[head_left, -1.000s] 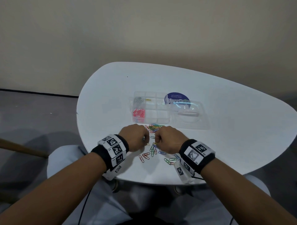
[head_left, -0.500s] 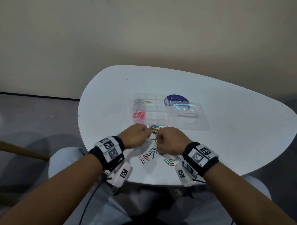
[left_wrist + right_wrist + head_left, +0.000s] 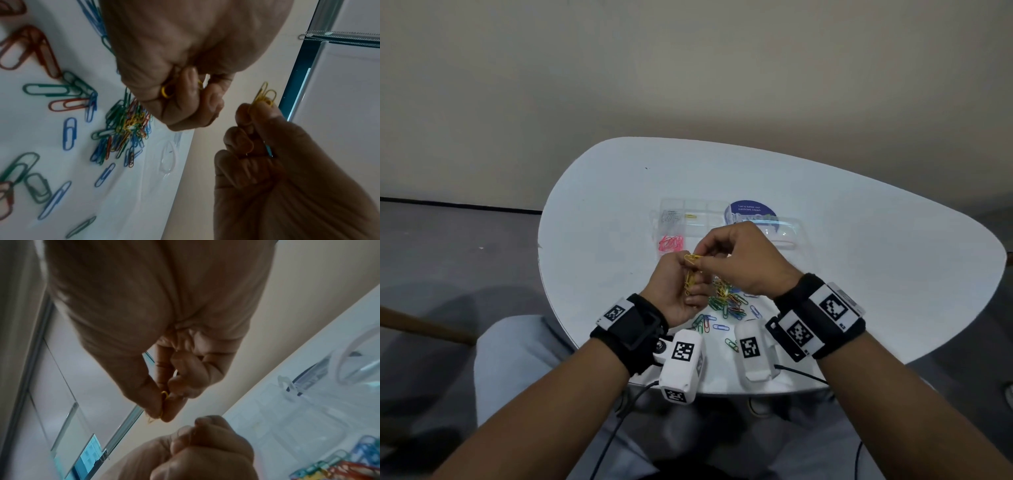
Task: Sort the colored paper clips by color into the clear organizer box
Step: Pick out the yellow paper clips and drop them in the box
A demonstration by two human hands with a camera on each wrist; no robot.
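Both hands are raised over the white table (image 3: 859,260). My left hand (image 3: 683,274) grips a small bunch of yellow paper clips (image 3: 689,282), whose ends stick out above its fingers (image 3: 264,95). My right hand (image 3: 702,262) pinches one yellow clip (image 3: 164,395) right beside that bunch. Below the hands lies the mixed pile of colored clips (image 3: 726,299). The clear organizer box (image 3: 698,226) sits behind, with pink clips (image 3: 671,242) in its near left compartment, silver clips (image 3: 670,216) at far left and a yellow clip (image 3: 690,216) beside them.
The box's open clear lid (image 3: 780,233) lies to the right, next to a blue round label (image 3: 751,210). Loose green, blue and red clips (image 3: 68,133) are scattered toward the table's near edge. A wall rises behind the table.
Both hands have lifted off the table from the pile. The left has turned palm-up with yellow clips in it, and the right has come over it pinching a yellow clip.
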